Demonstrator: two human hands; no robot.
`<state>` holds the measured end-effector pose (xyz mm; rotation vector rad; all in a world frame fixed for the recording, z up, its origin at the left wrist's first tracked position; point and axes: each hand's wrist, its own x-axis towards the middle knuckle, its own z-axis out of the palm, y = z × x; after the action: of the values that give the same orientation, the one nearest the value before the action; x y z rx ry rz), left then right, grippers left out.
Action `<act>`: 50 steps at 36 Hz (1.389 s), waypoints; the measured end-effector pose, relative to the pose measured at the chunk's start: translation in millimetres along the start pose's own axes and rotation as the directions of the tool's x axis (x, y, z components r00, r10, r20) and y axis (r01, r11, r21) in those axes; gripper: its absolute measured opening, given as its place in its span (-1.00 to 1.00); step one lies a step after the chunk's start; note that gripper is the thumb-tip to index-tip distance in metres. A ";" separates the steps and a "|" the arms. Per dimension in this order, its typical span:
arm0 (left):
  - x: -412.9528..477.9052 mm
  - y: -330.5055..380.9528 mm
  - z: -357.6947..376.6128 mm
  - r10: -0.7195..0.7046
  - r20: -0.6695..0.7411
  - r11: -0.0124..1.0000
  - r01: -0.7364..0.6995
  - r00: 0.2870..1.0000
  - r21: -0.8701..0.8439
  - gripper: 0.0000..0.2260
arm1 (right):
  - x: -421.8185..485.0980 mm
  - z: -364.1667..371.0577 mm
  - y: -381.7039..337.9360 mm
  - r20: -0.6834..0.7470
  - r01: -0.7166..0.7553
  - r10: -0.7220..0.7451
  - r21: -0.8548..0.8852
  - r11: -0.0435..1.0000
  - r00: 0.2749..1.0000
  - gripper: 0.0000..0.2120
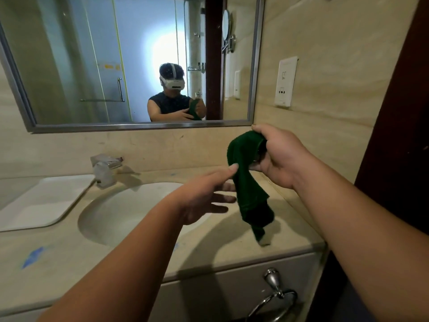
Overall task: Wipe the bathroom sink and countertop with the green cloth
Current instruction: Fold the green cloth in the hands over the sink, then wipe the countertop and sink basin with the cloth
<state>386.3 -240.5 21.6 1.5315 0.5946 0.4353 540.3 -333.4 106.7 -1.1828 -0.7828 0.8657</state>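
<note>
The green cloth (pixel 246 177) hangs in the air to the right of the sink (pixel 109 210), bunched into a loose rope. Its top is gathered in the right hand (pixel 276 156), whose grip is curled round the cloth. Its lower end dangles over the bench (pixel 69 256) right of the sink; whether the tip touches the stone I cannot tell. The left hand (pixel 204 198) reaches across above the sink's right rim, its grip spread with fingers straight and the thumb touching the cloth's side. As I judge it, the wiping is not under way: the cloth lies flat on neither sink nor bench, and blue smears (pixel 32 256) show on the bench in front of the sink to its left, so the whole pass over both seems left to do. I can make out nothing lying in the sink bowl. Just left of the sink a white tray (pixel 39 203) shows only its bare surface. The faucet (pixel 104 169) stands behind the sink, and a chrome towel ring (pixel 274 296) hangs on the cabinet front below and right of the sink.
</note>
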 end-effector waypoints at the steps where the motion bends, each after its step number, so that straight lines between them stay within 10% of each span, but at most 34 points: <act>1: 0.9 -0.9 2.7 0.003 0.024 1.000 -0.003 1.000 -0.012 -0.52 | 1.8 -1.1 0.0 0.010 -0.001 0.001 0.005 1.000 1.000 -0.75; 11: 12.8 0.9 5.8 0.055 -0.017 0.964 -0.058 0.998 -0.260 -0.92 | 8.0 -37.9 -1.0 -0.035 -0.031 0.030 -0.040 0.999 0.999 -0.80; 20: 19.8 11.2 3.4 0.156 -0.063 0.886 -0.168 0.986 -0.432 -0.89 | 14.2 -77.1 33.6 -0.056 -0.201 0.215 -0.632 0.749 0.975 -0.76; 27: 20.3 2.0 17.0 0.170 0.074 0.869 -0.114 0.983 -0.482 -0.56 | 12.1 -75.5 57.9 0.189 -0.253 0.274 -0.130 0.959 0.943 -0.62; 31: 25.2 -8.9 24.4 0.178 0.102 0.880 -0.111 0.979 -0.461 -0.53 | 4.4 -74.2 80.1 0.306 -0.296 0.320 -0.123 0.947 0.896 -0.44; 41: 51.9 -29.7 30.7 0.227 -0.119 0.962 -0.204 0.967 0.181 -0.81 | 18.2 -92.7 87.6 0.087 -0.207 0.254 -0.363 0.909 0.963 -0.75; 46: 54.1 -46.2 15.6 0.154 -0.154 0.660 0.014 0.976 0.751 -0.54 | 30.5 -111.8 71.5 -0.124 -0.097 0.027 -0.605 0.790 0.992 -0.87; 50: 56.3 -63.0 8.7 0.058 -0.154 0.387 0.120 0.986 0.914 -0.36 | 40.3 -122.4 71.7 -0.185 -0.063 -0.226 -0.886 0.460 0.957 -0.87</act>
<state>429.6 -213.7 -46.4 2.5947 1.1177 0.1606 654.9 -340.9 14.2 -2.1327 -1.0909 0.0993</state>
